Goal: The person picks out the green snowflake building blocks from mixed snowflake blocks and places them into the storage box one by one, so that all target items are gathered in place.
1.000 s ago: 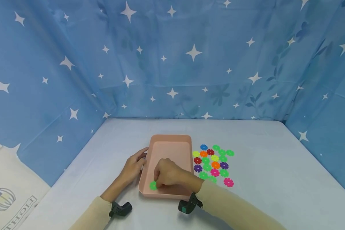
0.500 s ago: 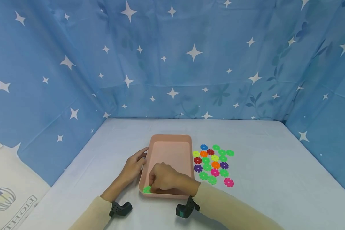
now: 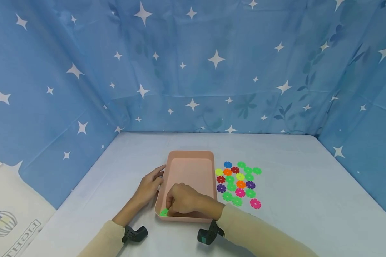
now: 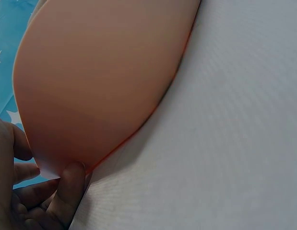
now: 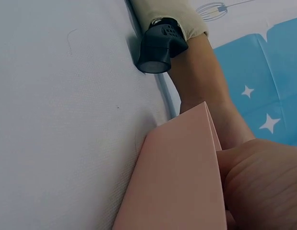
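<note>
The pink tray (image 3: pixel 191 169) lies on the white table. At its left side my left hand (image 3: pixel 149 188) rests with fingers and thumb against the outer wall, and the left wrist view shows this hand (image 4: pixel 47 196) touching the tray (image 4: pixel 105 81). Inside the tray's near left corner, my right hand (image 3: pixel 183 199) pinches a green notched disc (image 3: pixel 163 212), partly covered by the fingers. In the right wrist view the tray's wall (image 5: pixel 179 177) hides the fingertips of that hand (image 5: pixel 268 184) and the disc.
Right of the tray several flat notched discs lie spread out, among them a blue one (image 3: pixel 227 164), an orange one (image 3: pixel 241 184) and a pink one (image 3: pixel 255 203). A blue curtain (image 3: pixel 193 71) with white stars stands around the table (image 3: pixel 296 178).
My right hand has moved with the green disc toward me and left, into the tray's near left corner, and has hardly moved since half a second ago. My left hand stays in place.
</note>
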### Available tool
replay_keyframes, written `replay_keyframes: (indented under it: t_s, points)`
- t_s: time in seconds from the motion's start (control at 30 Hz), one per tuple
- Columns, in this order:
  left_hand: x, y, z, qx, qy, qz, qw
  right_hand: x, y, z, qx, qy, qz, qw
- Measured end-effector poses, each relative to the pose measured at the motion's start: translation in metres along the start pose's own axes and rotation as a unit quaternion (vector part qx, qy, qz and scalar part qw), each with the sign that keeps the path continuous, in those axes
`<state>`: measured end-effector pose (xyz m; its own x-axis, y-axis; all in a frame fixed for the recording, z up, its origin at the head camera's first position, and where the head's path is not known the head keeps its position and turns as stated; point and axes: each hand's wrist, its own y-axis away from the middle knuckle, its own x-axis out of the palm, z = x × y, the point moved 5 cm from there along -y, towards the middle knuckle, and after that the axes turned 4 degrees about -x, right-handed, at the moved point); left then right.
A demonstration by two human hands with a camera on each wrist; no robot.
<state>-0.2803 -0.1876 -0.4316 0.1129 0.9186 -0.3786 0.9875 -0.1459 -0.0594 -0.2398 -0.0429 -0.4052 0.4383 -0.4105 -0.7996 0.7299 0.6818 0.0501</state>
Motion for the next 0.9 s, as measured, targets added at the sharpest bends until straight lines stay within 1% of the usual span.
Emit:
replay_keyframes:
  t_s: [0.17,0.5,0.7,0.9]
  points:
    - [0.000,-0.001,0.001,0.001,-0.009,-0.005,0.9999,0.000,0.001,-0.001,-0.001,-0.009,-0.001,1.0000]
    - [0.000,0.000,0.000,0.000,-0.006,-0.005,1.0000,-0.001,0.002,-0.002,-0.003,-0.050,-0.005,0.9987]
    - [0.000,-0.002,0.001,-0.002,-0.006,-0.010,0.9999,-0.007,0.006,0.000,0.000,-0.044,-0.004,0.9990]
    - [0.000,-0.002,0.004,-0.002,-0.008,-0.012,0.9999,-0.017,0.011,-0.004,-0.007,-0.035,-0.031,0.9989]
